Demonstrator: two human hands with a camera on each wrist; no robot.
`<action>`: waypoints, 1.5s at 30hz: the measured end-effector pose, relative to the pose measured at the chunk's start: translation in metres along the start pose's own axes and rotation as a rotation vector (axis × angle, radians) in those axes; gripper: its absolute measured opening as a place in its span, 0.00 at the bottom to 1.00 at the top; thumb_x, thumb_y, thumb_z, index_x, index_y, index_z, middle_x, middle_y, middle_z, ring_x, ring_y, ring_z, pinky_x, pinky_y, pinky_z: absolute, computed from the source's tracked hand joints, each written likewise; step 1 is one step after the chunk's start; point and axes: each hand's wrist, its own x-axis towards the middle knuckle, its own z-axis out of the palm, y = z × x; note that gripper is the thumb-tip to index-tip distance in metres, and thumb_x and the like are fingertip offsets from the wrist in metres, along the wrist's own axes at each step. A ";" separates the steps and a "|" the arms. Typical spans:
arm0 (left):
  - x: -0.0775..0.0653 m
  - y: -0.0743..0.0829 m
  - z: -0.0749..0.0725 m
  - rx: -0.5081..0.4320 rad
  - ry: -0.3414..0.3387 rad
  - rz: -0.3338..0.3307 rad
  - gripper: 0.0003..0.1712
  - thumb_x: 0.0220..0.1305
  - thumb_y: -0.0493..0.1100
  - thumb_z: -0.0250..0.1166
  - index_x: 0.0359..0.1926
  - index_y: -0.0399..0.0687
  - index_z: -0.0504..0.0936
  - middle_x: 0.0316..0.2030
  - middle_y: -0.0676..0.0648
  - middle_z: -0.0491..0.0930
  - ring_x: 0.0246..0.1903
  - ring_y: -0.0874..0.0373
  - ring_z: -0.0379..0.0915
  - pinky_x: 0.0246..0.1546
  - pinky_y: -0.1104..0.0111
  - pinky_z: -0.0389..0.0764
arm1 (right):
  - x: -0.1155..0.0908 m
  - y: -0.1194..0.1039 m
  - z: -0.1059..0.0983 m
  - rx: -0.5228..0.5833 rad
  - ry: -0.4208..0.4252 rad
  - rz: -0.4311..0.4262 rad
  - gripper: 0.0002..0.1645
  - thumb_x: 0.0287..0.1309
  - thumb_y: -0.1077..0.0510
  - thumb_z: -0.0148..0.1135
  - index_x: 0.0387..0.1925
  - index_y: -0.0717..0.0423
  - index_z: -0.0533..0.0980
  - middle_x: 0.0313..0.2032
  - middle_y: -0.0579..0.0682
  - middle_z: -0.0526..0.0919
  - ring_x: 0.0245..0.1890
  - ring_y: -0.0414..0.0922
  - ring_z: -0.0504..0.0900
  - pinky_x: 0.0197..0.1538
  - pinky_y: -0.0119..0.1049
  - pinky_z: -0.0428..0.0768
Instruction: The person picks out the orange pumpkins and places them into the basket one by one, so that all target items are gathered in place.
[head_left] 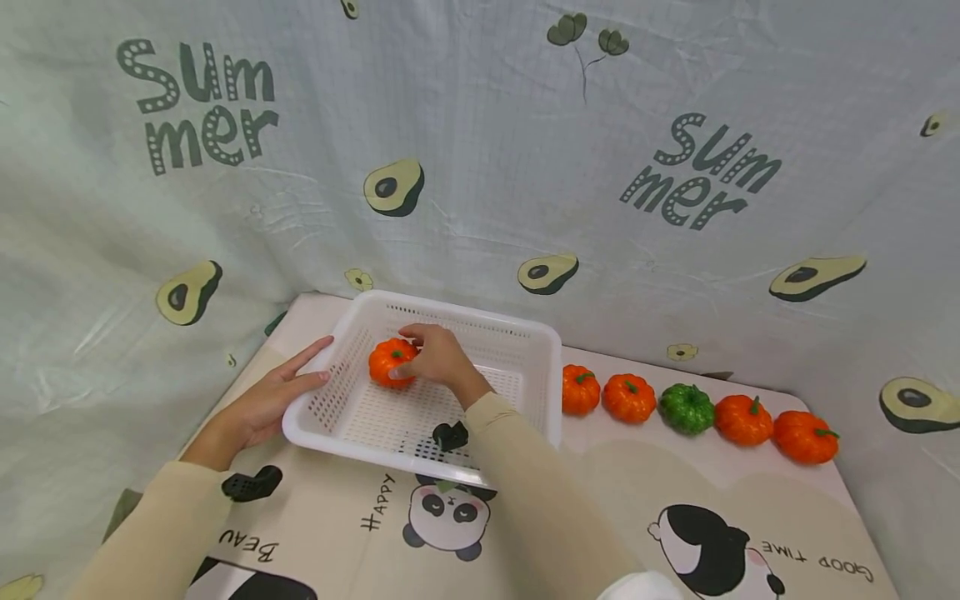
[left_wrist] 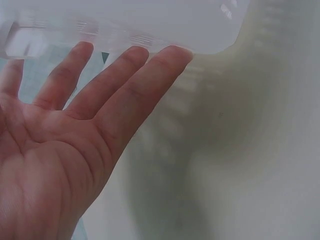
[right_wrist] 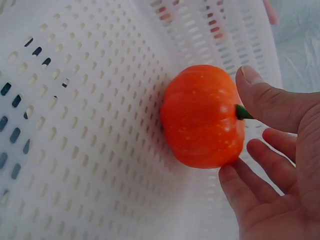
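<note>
A white plastic basket (head_left: 442, 467) with slotted walls stands on the table. Inside, toward its left end, lies an orange toy pumpkin (head_left: 386, 360) with a green stem. My right hand (head_left: 444, 354) reaches in over it, thumb on one side and fingers on the other. In the right wrist view the fingertips (right_wrist: 229, 175) touch the pumpkin's edge, the thumb is beside the stem, and the fingers are loosely spread. My left hand (head_left: 262, 407) is outside the basket's left end. Its nearly straight fingers (left_wrist: 125, 80) reach the basket's rim in the left wrist view.
Right of the basket, a row holds orange pumpkins (head_left: 628, 398) and one green pumpkin (head_left: 686, 409). A printed cloth (head_left: 465, 242) hangs behind the table. The table cover (head_left: 600, 517) carries panda drawings. A black wrist device (head_left: 252, 484) is on the left arm.
</note>
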 end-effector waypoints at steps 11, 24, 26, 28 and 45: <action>-0.001 0.000 0.001 0.029 0.007 -0.002 0.45 0.80 0.55 0.56 0.83 0.76 0.37 0.84 0.35 0.42 0.65 0.38 0.70 0.56 0.47 0.86 | -0.013 0.003 -0.024 0.059 0.015 -0.034 0.39 0.55 0.59 0.78 0.69 0.51 0.77 0.70 0.52 0.79 0.68 0.55 0.79 0.68 0.46 0.81; 0.001 0.006 0.004 0.059 0.028 0.006 0.45 0.80 0.56 0.56 0.84 0.75 0.37 0.84 0.36 0.43 0.63 0.41 0.70 0.56 0.51 0.87 | -0.037 0.011 -0.066 0.182 0.003 -0.109 0.34 0.54 0.64 0.78 0.64 0.57 0.80 0.65 0.56 0.83 0.65 0.55 0.82 0.67 0.43 0.81; 0.001 0.006 0.005 0.063 0.031 0.007 0.45 0.80 0.56 0.55 0.84 0.74 0.37 0.84 0.35 0.43 0.63 0.40 0.70 0.56 0.51 0.87 | -0.041 0.012 -0.071 0.198 0.003 -0.120 0.33 0.54 0.65 0.78 0.63 0.57 0.80 0.63 0.56 0.84 0.64 0.53 0.83 0.66 0.42 0.82; 0.000 0.006 0.005 0.058 0.029 0.000 0.45 0.80 0.56 0.55 0.84 0.75 0.37 0.84 0.35 0.42 0.64 0.40 0.70 0.56 0.51 0.87 | -0.047 0.013 -0.075 0.214 0.010 -0.133 0.31 0.54 0.65 0.78 0.61 0.58 0.81 0.61 0.56 0.85 0.62 0.52 0.85 0.65 0.40 0.83; 0.001 0.004 0.006 0.038 0.000 -0.005 0.44 0.81 0.56 0.53 0.83 0.78 0.35 0.83 0.34 0.41 0.59 0.50 0.73 0.52 0.57 0.87 | -0.082 0.039 -0.109 0.298 0.103 -0.127 0.27 0.56 0.65 0.76 0.59 0.62 0.82 0.59 0.59 0.87 0.60 0.53 0.86 0.61 0.38 0.86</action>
